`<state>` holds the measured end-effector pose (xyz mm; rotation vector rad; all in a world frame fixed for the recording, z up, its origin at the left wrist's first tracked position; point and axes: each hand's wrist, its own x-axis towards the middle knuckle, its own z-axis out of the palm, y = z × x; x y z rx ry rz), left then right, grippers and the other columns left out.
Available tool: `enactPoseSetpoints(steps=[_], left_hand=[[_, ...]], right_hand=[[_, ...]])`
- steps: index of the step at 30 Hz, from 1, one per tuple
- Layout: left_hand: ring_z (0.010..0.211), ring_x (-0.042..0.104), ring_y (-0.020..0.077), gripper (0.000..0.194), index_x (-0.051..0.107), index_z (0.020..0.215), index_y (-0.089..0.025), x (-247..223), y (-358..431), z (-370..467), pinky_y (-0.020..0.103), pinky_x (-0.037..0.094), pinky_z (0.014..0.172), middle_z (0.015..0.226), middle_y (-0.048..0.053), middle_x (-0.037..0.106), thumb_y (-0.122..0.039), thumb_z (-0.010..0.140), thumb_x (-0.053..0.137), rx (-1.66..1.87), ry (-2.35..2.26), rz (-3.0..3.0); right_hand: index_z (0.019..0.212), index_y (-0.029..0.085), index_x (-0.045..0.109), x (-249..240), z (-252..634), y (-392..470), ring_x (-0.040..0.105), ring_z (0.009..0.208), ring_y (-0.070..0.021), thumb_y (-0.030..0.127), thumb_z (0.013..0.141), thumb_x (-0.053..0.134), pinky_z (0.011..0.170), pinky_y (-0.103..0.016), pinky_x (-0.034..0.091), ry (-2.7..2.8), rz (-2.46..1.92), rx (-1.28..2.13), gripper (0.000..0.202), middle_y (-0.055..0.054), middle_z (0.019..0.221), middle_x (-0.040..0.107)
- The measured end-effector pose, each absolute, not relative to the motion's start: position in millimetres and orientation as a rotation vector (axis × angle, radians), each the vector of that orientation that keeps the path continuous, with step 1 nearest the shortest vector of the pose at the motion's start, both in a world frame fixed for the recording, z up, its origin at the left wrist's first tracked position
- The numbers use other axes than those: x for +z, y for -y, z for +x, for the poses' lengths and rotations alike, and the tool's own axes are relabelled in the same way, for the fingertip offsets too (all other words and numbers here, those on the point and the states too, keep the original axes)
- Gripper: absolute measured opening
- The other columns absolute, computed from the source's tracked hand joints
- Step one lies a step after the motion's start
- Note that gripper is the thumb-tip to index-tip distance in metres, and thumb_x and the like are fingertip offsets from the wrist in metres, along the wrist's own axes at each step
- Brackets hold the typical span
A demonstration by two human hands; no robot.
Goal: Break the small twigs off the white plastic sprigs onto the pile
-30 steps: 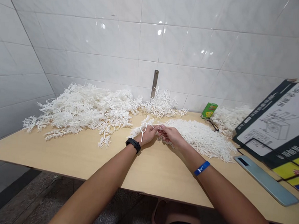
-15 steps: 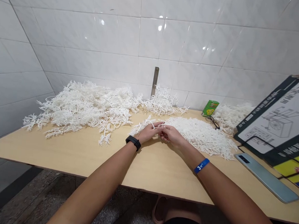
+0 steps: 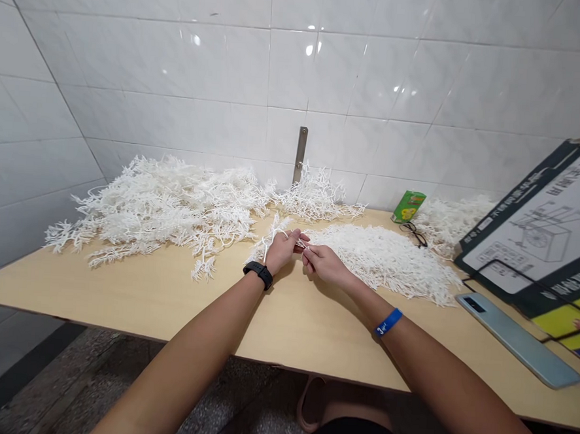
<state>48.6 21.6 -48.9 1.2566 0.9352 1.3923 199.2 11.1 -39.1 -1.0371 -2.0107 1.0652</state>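
Note:
My left hand [image 3: 282,250], with a black band at the wrist, is closed on a white branching plastic sprig [image 3: 275,226]. Part of the sprig sticks up behind that hand, and thin tips show between my two hands. My right hand [image 3: 325,265] pinches those tips from the right side, its fingers pressed together. Just beyond it spreads a flat heap of short white plastic pieces [image 3: 395,259]. To the left lies a big tangled pile of white sprigs [image 3: 173,200]. The exact grip of the left fingers is partly hidden.
A smaller sprig pile [image 3: 313,195] rests against the tiled wall, below a metal strip [image 3: 300,153]. On the right are a green box [image 3: 408,206], glasses [image 3: 414,234], another white heap [image 3: 451,220], a phone [image 3: 518,339] and a large printed carton [image 3: 540,226]. The wooden tabletop [image 3: 166,308] ends near my forearms.
My hands have drawn slightly apart, so thin white tips now show between them. The left hand has turned upward, and more of the sprig stands up behind it.

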Motion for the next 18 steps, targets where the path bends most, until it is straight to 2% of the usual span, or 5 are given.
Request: enactPoseSetpoints(steps=[7,11,14,16,18], left_hand=[[0.047,0.058,0.0135,0.038,0.059,0.072,-0.015,-51,-30,45,0.029,0.051,0.06,0.05,0.002,0.059,-0.049,0.089,0.056,1.415,-1.062,1.104],[0.047,0.055,0.0123,0.04,0.059,0.076,-0.015,-49,-36,35,0.026,0.049,0.057,0.047,0.001,0.057,-0.05,0.093,0.048,1.532,-1.165,0.936],[0.062,0.065,0.0155,0.04,0.065,0.084,-0.013,-47,-31,36,0.028,0.051,0.067,0.067,0.009,0.07,-0.051,0.091,0.052,1.467,-1.057,0.987],[0.077,0.068,0.0167,0.04,0.068,0.092,-0.013,-46,-27,41,0.029,0.05,0.076,0.093,0.013,0.074,-0.05,0.09,0.053,1.421,-0.956,1.069],[0.09,0.067,0.017,0.04,0.07,0.099,-0.015,-44,-23,44,0.028,0.047,0.082,0.112,0.014,0.072,-0.05,0.091,0.051,1.394,-0.911,1.139]], right_hand=[[0.058,0.02,0.048,-27,196,3,0.047,0.05,-0.0121,0.028,0.091,0.039,0.057,-0.025,0.035,2.218,-1.03,0.795,0.035,0.002,0.05,0.053],[0.062,0.019,0.055,-25,198,4,0.051,0.056,-0.0133,0.022,0.09,0.039,0.059,-0.025,0.035,2.299,-0.963,0.697,0.033,0.001,0.056,0.057],[0.087,0.019,0.069,-26,204,-4,0.059,0.069,-0.0169,0.011,0.086,0.043,0.066,-0.026,0.038,2.29,-1.094,0.443,0.027,-0.003,0.076,0.069],[0.118,0.02,0.065,-27,209,-11,0.061,0.08,-0.0214,0.003,0.078,0.047,0.069,-0.029,0.038,2.298,-1.243,0.224,0.047,-0.008,0.094,0.072],[0.14,0.019,0.051,-27,212,-14,0.061,0.088,-0.0263,-0.003,0.073,0.049,0.074,-0.032,0.037,2.305,-1.363,0.037,0.07,-0.012,0.106,0.071]])
